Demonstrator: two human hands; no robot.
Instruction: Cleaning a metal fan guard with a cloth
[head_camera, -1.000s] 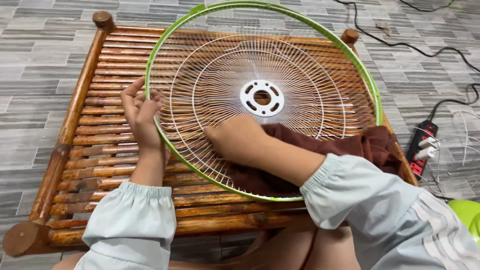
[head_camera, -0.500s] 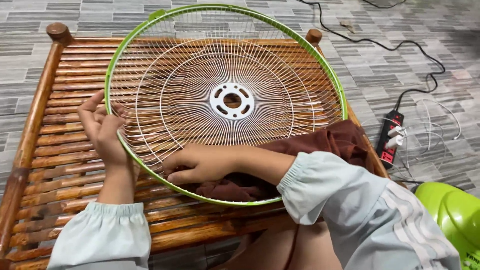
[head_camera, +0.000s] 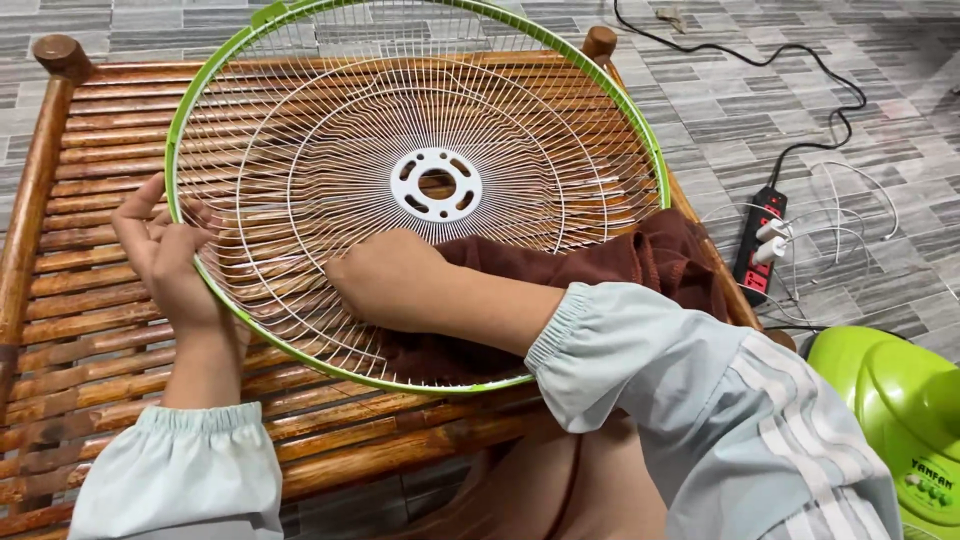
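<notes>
A round white wire fan guard with a green rim (head_camera: 300, 120) lies on a slatted wooden bench (head_camera: 90, 290). My left hand (head_camera: 165, 260) grips the guard's green rim at its left side. My right hand (head_camera: 385, 280) presses a dark brown cloth (head_camera: 600, 255) against the wires in the guard's lower part, fingers closed on the cloth. The cloth trails to the right under my forearm and over the guard's rim. A white hub plate (head_camera: 435, 185) with holes sits at the guard's middle.
A black and red power strip (head_camera: 760, 245) with white plugs and cables lies on the tiled floor to the right. A green fan part (head_camera: 890, 400) sits at the lower right. Black cords run across the floor at the top right.
My right hand with the cloth slid down toward the rim and then back up toward the hub. The view shifted, so the bench and guard sit further left. My left hand kept its grip.
</notes>
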